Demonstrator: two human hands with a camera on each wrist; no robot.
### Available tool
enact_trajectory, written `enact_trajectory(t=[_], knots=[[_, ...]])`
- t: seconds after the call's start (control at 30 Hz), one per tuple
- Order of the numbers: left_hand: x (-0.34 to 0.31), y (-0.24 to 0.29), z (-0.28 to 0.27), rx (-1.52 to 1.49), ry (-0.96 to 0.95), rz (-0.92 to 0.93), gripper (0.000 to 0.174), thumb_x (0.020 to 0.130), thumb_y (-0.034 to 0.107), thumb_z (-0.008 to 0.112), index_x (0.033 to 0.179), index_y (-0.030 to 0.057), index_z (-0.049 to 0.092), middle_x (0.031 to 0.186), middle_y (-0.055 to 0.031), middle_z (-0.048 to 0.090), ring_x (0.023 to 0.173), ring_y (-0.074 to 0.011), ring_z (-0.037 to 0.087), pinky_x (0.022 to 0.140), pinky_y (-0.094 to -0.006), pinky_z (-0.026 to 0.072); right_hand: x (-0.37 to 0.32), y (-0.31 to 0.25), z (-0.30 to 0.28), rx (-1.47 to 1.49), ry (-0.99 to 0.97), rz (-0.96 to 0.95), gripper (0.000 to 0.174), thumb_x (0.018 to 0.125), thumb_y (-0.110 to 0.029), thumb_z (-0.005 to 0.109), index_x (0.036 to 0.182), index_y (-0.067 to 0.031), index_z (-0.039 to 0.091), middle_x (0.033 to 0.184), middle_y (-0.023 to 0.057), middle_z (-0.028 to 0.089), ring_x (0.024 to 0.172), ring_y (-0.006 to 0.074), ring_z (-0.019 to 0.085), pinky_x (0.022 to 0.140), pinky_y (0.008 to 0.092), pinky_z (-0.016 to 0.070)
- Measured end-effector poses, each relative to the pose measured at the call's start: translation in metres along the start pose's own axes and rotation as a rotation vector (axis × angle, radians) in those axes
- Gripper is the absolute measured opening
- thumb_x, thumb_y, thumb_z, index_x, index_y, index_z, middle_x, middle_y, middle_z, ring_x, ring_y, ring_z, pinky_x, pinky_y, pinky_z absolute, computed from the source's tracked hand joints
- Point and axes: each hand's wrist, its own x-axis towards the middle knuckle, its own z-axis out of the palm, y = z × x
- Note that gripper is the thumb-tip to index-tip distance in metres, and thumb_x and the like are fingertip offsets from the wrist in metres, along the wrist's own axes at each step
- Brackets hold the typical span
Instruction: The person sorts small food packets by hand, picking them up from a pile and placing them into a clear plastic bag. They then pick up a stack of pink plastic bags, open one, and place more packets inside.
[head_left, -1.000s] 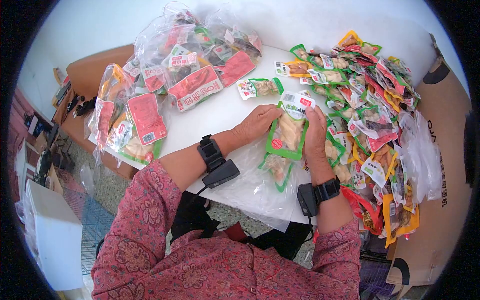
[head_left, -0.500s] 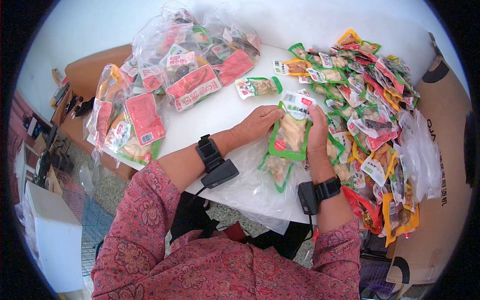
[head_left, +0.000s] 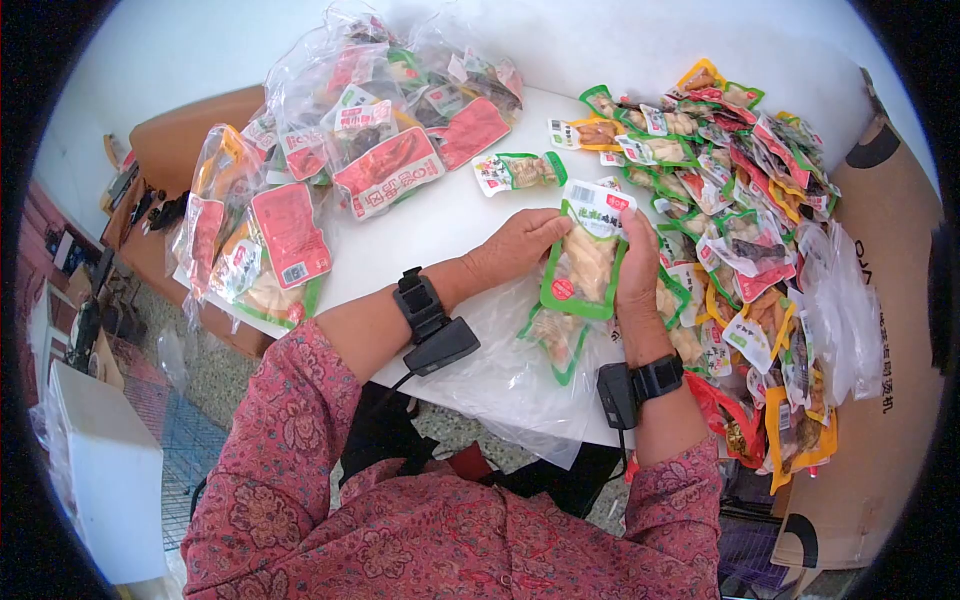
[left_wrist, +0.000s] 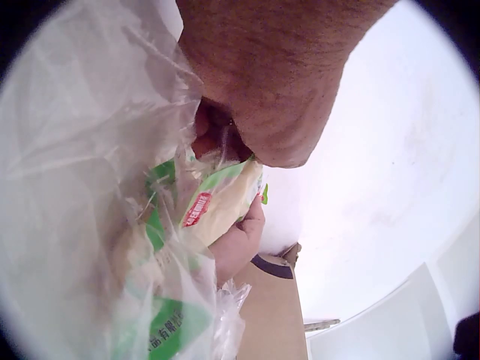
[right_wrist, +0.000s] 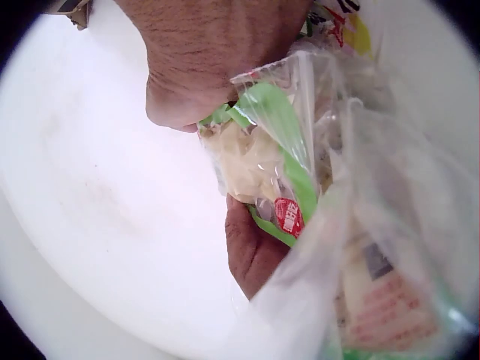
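Note:
A green-edged food pouch (head_left: 585, 262) with pale contents and a white printed top is held up over the white table in the head view. My left hand (head_left: 512, 246) pinches its left edge with thumb and fingers, while my right hand (head_left: 637, 265) grips the right edge, thumb on the front. Just beneath hangs a clear plastic bag (head_left: 500, 395) with another green-edged pouch (head_left: 556, 340) in it. The left wrist view has the held pouch (left_wrist: 225, 206) between both hands, partly behind the clear film. From the right wrist, its pale contents and a red round mark show.
Loose pouches (head_left: 745, 210) lie heaped along the right side, beside a cardboard box (head_left: 865, 330) and crumpled clear bags (head_left: 840, 320). Filled clear bags (head_left: 385, 130) stand at the back left. One single pouch (head_left: 520, 174) lies on the white table (head_left: 385, 260) beyond my left hand.
Both hands keep their hold on the pouch, which has shifted slightly to the right. The surrounding heaps and bags stay as they were.

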Motion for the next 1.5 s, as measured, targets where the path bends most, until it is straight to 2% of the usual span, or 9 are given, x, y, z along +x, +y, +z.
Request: enact_trajectory(t=[0.1, 0.17, 0.3, 0.63, 0.9, 1.1, 1.2, 1.3, 1.5], knots=[[-0.003, 0.007, 0.000, -0.075, 0.043, -0.057, 0.030, 0.090, 0.027, 0.041, 0.084, 0.0010, 0.055, 0.066, 0.0020, 0.048, 0.060, -0.0064, 0.044, 0.055, -0.0227, 0.0384, 0.003, 0.007, -0.005, -0.011, -0.013, 0.003, 0.024, 0.084, -0.021, 0.049, 0.091, 0.0007, 0.058, 0.087, 0.0026, 0.055, 0.082, 0.0118, 0.049, 0.079, 0.0246, 0.0373], [-0.003, 0.008, -0.005, -0.035, 0.010, -0.007, 0.027, 0.091, 0.024, 0.039, 0.093, 0.0035, 0.057, 0.080, 0.0013, 0.056, 0.069, -0.0055, 0.049, 0.059, -0.0229, 0.0414, 0.003, 0.010, -0.005, 0.117, -0.054, 0.047, 0.024, 0.085, -0.022, 0.049, 0.092, 0.0003, 0.057, 0.086, 0.0025, 0.054, 0.081, 0.0114, 0.049, 0.078, 0.0243, 0.0377], [0.000, 0.003, -0.007, -0.173, 0.043, -0.105, 0.028, 0.090, 0.027, 0.041, 0.090, 0.0042, 0.057, 0.078, 0.0012, 0.055, 0.069, -0.0058, 0.049, 0.059, -0.0223, 0.0405, 0.003, 0.012, -0.004, 0.296, -0.129, 0.106, 0.026, 0.084, -0.023, 0.052, 0.095, 0.0004, 0.055, 0.086, 0.0026, 0.054, 0.081, 0.0102, 0.049, 0.075, 0.0236, 0.0388], [-0.002, 0.010, -0.004, -0.304, 0.063, -0.144, 0.029, 0.089, 0.030, 0.042, 0.087, 0.0048, 0.057, 0.075, 0.0018, 0.054, 0.065, -0.0068, 0.049, 0.061, -0.0217, 0.0406, 0.004, 0.018, -0.007, 0.195, -0.054, 0.115, 0.044, 0.083, -0.023, 0.055, 0.111, 0.0095, 0.048, 0.098, 0.0063, 0.054, 0.089, 0.0116, 0.050, 0.080, 0.0230, 0.0391], [0.004, -0.003, -0.009, -0.198, 0.051, -0.138, 0.031, 0.090, 0.030, 0.041, 0.091, 0.0036, 0.058, 0.079, 0.0006, 0.056, 0.068, -0.0073, 0.050, 0.062, -0.0225, 0.0415, 0.002, 0.014, -0.003, 0.200, -0.131, 0.117, 0.025, 0.089, -0.020, 0.049, 0.101, 0.0018, 0.054, 0.094, 0.0019, 0.055, 0.084, 0.0078, 0.050, 0.075, 0.0212, 0.0410], [0.001, 0.003, -0.009, -0.205, 0.016, -0.137, 0.034, 0.090, 0.031, 0.041, 0.099, 0.0017, 0.056, 0.089, -0.0021, 0.059, 0.076, -0.0086, 0.054, 0.068, -0.0233, 0.0439, 0.002, 0.017, -0.003, 0.158, -0.160, 0.056, 0.022, 0.090, -0.021, 0.048, 0.095, -0.0009, 0.055, 0.088, -0.0004, 0.055, 0.079, 0.0065, 0.049, 0.072, 0.0206, 0.0411], [0.001, 0.003, -0.004, -0.282, -0.029, -0.190, 0.032, 0.088, 0.026, 0.047, 0.105, 0.0002, 0.054, 0.096, -0.0044, 0.060, 0.084, -0.0099, 0.056, 0.075, -0.0248, 0.0454, 0.002, 0.014, -0.003, 0.057, -0.062, 0.048, 0.021, 0.090, -0.021, 0.048, 0.091, -0.0016, 0.055, 0.084, -0.0014, 0.054, 0.076, 0.0058, 0.047, 0.070, 0.0203, 0.0403], [0.001, -0.001, -0.002, -0.141, -0.105, -0.046, 0.033, 0.085, 0.020, 0.054, 0.110, -0.0006, 0.052, 0.102, -0.0060, 0.059, 0.089, -0.0107, 0.056, 0.079, -0.0258, 0.0459, 0.003, 0.014, -0.004, 0.044, -0.031, 0.007, 0.021, 0.090, -0.022, 0.048, 0.088, -0.0019, 0.055, 0.081, -0.0020, 0.053, 0.075, 0.0054, 0.046, 0.068, 0.0202, 0.0398], [0.002, -0.001, -0.003, -0.228, -0.077, -0.090, 0.032, 0.085, 0.017, 0.055, 0.112, -0.0003, 0.052, 0.103, -0.0061, 0.059, 0.090, -0.0104, 0.056, 0.080, -0.0250, 0.0455, -0.002, 0.003, 0.003, 0.162, -0.110, 0.085, 0.021, 0.089, -0.019, 0.049, 0.097, -0.0007, 0.054, 0.089, 0.0011, 0.057, 0.079, 0.0070, 0.050, 0.070, 0.0215, 0.0417]])
